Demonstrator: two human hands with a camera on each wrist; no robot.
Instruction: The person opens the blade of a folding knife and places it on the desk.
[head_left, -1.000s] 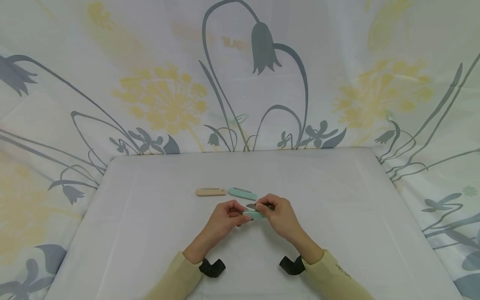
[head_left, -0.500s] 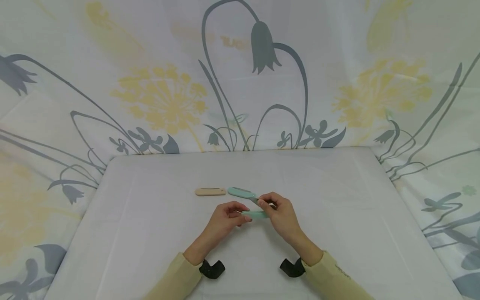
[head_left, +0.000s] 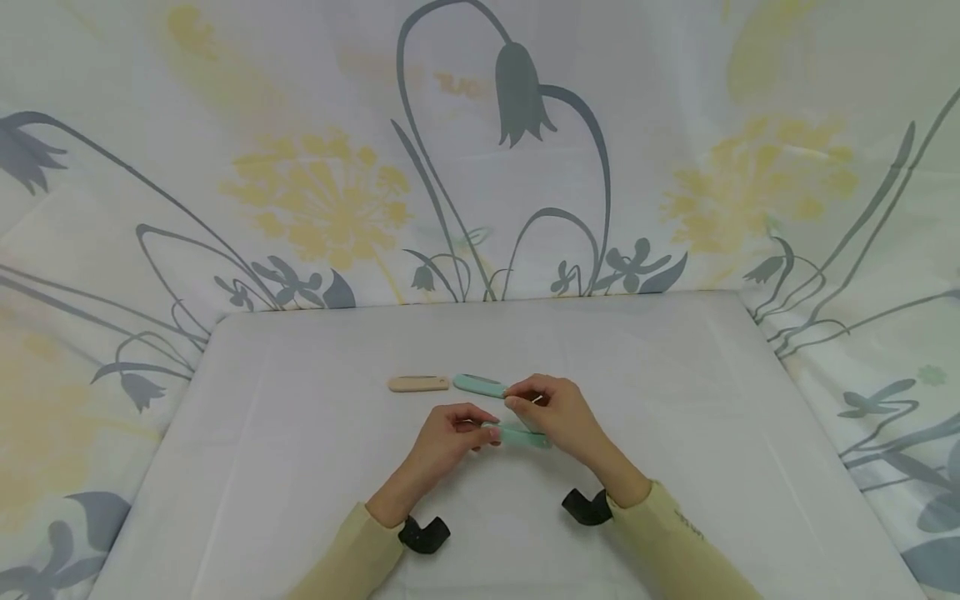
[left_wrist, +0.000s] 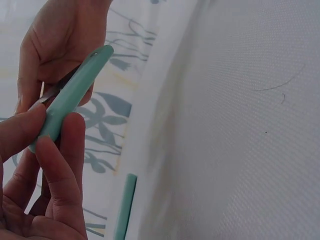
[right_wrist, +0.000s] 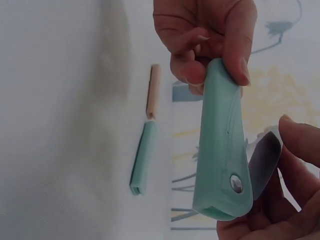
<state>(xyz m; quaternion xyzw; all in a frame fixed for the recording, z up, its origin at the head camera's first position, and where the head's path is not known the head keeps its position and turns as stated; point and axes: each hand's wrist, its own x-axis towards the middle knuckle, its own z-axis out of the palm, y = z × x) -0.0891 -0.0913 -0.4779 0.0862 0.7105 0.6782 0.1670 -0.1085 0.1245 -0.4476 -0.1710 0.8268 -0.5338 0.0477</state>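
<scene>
A white cloth with yellow and grey flowers (head_left: 600, 83) hangs behind a white table (head_left: 322, 492). Above the table, between the two hands, is a pale green knife (head_left: 517, 435). The left hand (head_left: 450, 433) pinches one end of its handle (right_wrist: 217, 135) narrowly between thumb and fingers; the right hand (head_left: 558, 412) appears to pinch the tip of the blade (right_wrist: 265, 162), also narrowly. The work looks about midway: the blade stands out at an angle, neither tucked in nor in line with the handle, so its swing seems yet to be finished, though whether it is being opened or folded cannot be told. Just beyond, a second green knife (head_left: 478, 385) and a beige knife (head_left: 418, 383) lie end to end, both apparently folded. The knife in hand has a smooth, rounded handle, tilted a little, with a shiny metal rivet (right_wrist: 236, 183) near the free end and a notch (right_wrist: 215, 209) cut there; its blade is short, dark grey and plain.
</scene>
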